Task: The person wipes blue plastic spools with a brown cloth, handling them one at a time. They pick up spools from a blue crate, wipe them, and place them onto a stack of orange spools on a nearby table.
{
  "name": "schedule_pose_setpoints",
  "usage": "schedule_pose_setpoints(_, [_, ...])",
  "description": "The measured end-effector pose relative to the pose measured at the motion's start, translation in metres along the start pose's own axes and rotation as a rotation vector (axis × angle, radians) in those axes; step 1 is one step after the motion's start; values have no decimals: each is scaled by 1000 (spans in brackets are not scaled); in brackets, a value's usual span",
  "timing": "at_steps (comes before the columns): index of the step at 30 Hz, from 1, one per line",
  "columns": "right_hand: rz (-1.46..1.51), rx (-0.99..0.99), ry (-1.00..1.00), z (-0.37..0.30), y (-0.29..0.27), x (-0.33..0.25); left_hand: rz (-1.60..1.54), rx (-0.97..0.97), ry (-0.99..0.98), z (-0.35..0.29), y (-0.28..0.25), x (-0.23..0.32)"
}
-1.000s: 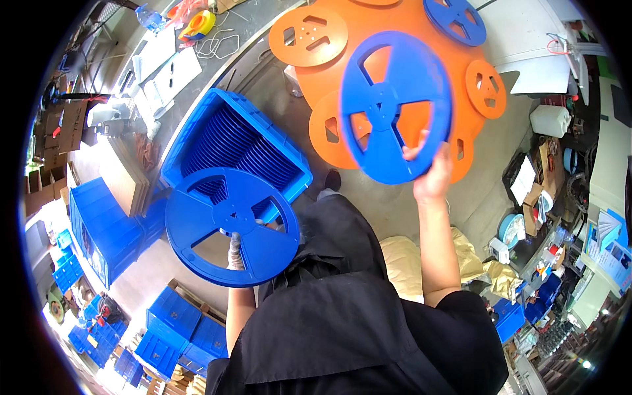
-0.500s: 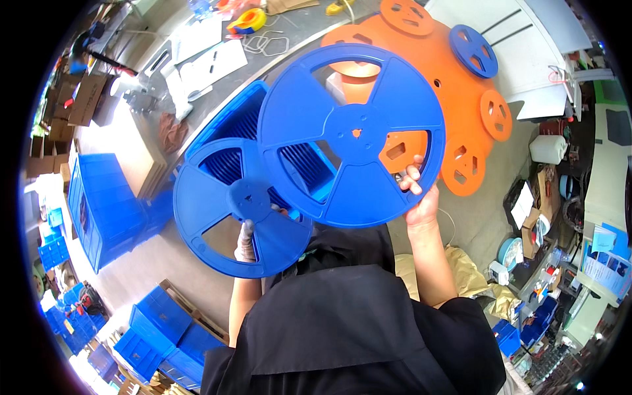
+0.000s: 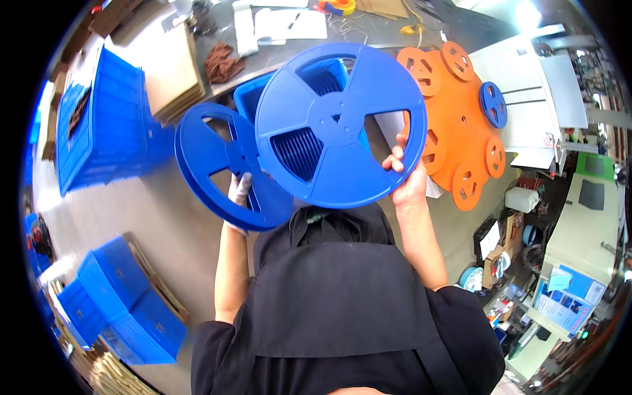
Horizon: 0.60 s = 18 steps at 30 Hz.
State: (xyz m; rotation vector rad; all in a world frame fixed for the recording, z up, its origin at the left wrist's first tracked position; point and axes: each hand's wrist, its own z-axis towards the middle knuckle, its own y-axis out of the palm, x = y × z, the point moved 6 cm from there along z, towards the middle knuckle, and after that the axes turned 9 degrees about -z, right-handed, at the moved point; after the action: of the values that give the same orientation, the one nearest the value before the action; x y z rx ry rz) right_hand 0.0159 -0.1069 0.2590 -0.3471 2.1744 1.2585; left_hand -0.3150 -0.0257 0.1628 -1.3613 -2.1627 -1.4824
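My right hand point(image 3: 409, 181) grips a large blue plastic reel point(image 3: 342, 171) by its right rim, fingers through one of the cut-out windows. The reel's flat face is turned toward me. Lower and to the left, my left hand point(image 3: 241, 191) is closed on a second blue reel point(image 3: 197, 141), its thumb through a window. That reel is tilted, so two parallel discs show at its edge, and the larger reel overlaps its right side. Pale covering shows on my left fingers. Behind both reels stands a blue bin point(image 3: 248, 99) holding a row of dark-edged discs, partly hidden.
An orange round board point(image 3: 454, 115) with orange discs and one small blue disc point(image 3: 493, 105) stands at the right. Behind is a grey workbench point(image 3: 382, 29) with papers and a brown cloth point(image 3: 222, 62). Blue crates point(image 3: 125, 289) and a large blue box point(image 3: 99, 125) stand left.
The view has shifted. The large reel has turned, so its windows sit at other angles. The left reel has tilted, showing its second disc. Both hands keep their hold.
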Motion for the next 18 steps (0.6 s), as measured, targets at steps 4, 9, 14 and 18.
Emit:
schedule_pose_setpoints(4, [-71, -3, 32, 8, 24, 23, 6, 22, 67, 0, -33, 13])
schedule_pose_setpoints(9, [-231, -62, -4, 10, 52, 24, -223, 0, 72, -12, -41, 8])
schedule_pose_setpoints(14, [-460, -132, -223, 9, 78, -16, -410, -164, 35, -44, -15, 25])
schedule_pose_setpoints(18, [-530, -214, -411, 10, 93, -57, -585, -282, 138, -49, -7, 26])
